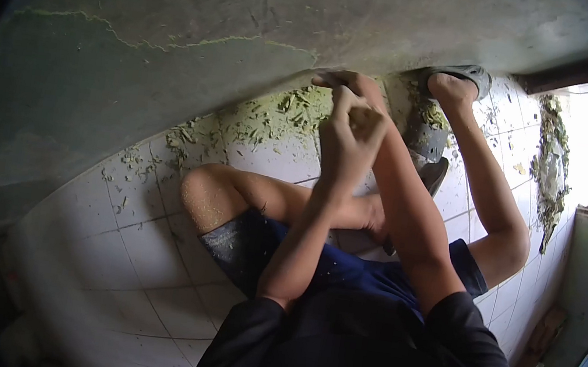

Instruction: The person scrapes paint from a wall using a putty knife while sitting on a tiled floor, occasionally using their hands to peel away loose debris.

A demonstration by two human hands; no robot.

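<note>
My right arm stretches up to the dull green wall (169,63), with my right hand (355,82) at its lower edge. The fingers of that hand are bent around a small dark piece that I cannot make out, partly hidden by my left hand. My left hand (355,128) is curled closed in front of my right forearm, overlapping it in this view, and nothing shows in its fingers. Greenish flakes (296,109) lie scattered on the floor along the wall, just below both hands. A ragged pale line crosses the wall's surface.
I sit on white floor tiles (149,268), legs bent apart. A grey shoe (482,80) is on my right foot. Dark grey footwear (427,140) with flakes on it lies between my legs. Another strip of flakes (550,169) lies to the right, near a bright opening.
</note>
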